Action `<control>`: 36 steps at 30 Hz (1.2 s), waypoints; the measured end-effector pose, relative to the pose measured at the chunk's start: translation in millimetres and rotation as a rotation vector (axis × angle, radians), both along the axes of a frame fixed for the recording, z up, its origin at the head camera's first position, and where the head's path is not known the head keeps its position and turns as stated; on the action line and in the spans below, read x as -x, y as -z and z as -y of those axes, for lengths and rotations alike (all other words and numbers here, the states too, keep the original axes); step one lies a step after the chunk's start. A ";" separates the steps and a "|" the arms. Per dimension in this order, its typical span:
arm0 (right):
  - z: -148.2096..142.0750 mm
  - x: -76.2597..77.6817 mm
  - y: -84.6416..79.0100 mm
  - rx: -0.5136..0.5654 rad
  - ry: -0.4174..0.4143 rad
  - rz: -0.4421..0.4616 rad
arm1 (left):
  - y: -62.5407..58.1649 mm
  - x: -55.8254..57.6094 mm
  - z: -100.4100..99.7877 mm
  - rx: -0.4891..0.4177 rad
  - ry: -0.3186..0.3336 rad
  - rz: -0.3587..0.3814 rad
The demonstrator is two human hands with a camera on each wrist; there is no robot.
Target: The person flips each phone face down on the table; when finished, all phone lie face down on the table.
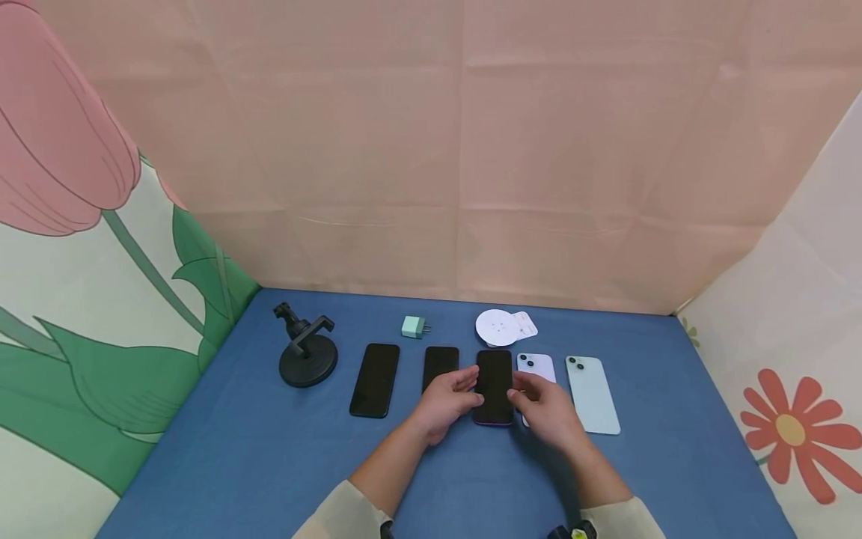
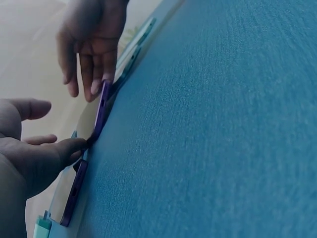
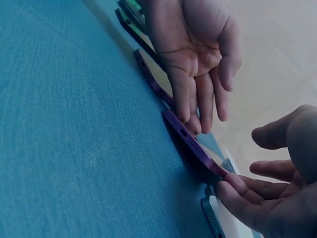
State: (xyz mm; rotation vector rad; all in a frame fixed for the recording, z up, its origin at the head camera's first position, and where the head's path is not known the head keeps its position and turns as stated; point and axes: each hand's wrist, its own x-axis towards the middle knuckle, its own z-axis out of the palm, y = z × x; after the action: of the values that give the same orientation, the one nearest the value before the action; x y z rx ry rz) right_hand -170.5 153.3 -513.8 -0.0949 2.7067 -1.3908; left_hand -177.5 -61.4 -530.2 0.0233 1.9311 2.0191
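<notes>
A black-screened smartphone with a purple frame (image 1: 494, 388) is between my two hands near the middle of the blue table. The right hand (image 1: 545, 408) pinches its right edge with thumb and fingertips. Along the left edge lies my left hand (image 1: 441, 406), its fingers fairly straight and the thumb at the phone's side. In the right wrist view a shadow shows under the purple edge (image 3: 190, 141), close over the cloth. Partly behind the left hand is a second dark phone (image 1: 441, 362); a lilac phone (image 1: 536, 364) is partly covered by the right hand.
Another black phone (image 1: 374, 380) lies at left, and a pale blue-white phone (image 1: 594, 395) at right. Behind them are a black phone stand (image 1: 307, 358), a mint charger plug (image 1: 412, 326) and a white disc (image 1: 496, 328) with a card (image 1: 524, 325). Fabric walls border the table (image 1: 256, 479).
</notes>
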 end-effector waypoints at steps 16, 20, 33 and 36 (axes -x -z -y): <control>-5.5 0.1 -4.5 0.094 0.045 0.004 | -5.3 -3.7 -13.7 0.106 -0.023 -0.034; -7.2 -1.2 -6.9 0.100 0.045 -0.010 | -6.6 -4.4 -19.6 0.131 -0.022 -0.028; -2.7 -0.9 -14.9 0.225 0.020 0.034 | -5.6 -4.8 -31.1 0.217 0.004 -0.042; -2.2 -0.9 -15.3 0.238 0.017 0.038 | -5.0 -4.5 -31.6 0.215 0.004 -0.038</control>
State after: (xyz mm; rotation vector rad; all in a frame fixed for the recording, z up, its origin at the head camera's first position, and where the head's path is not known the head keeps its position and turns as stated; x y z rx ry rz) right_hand -169.5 155.5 -498.5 -0.0624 2.5069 -1.6955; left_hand -173.0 -29.8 -525.2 0.0123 2.1595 1.8099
